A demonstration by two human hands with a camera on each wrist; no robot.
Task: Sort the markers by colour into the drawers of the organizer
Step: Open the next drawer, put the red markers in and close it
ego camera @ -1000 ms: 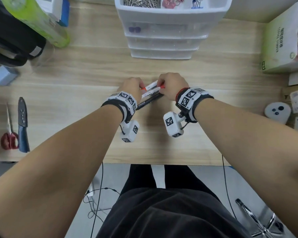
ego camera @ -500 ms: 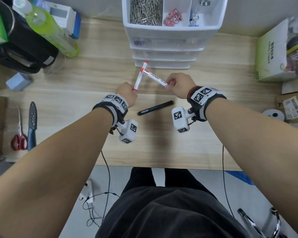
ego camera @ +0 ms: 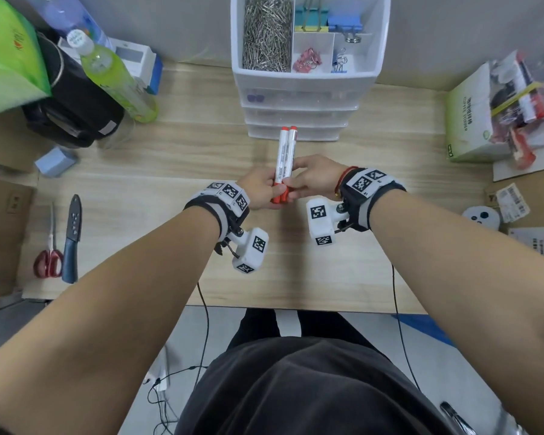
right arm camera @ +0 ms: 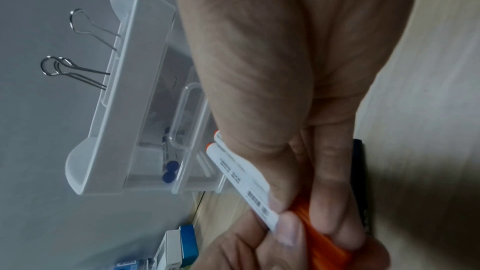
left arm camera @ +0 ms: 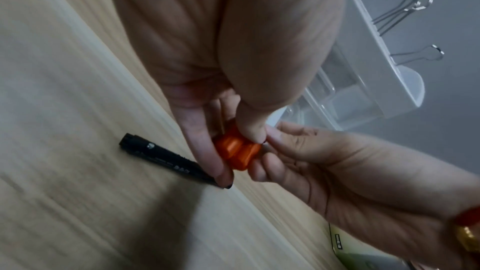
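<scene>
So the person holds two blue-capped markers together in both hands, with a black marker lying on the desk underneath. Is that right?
Not quite: the two markers have orange-red caps, not blue, as the head view shows. The rest stands: the left hand and the right hand hold them together, and the left wrist view shows the black marker lying on the desk below.

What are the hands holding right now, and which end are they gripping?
Two red markers, held side by side by both the left hand and right hand, pinched at their orange capped ends nearest the person.
</scene>
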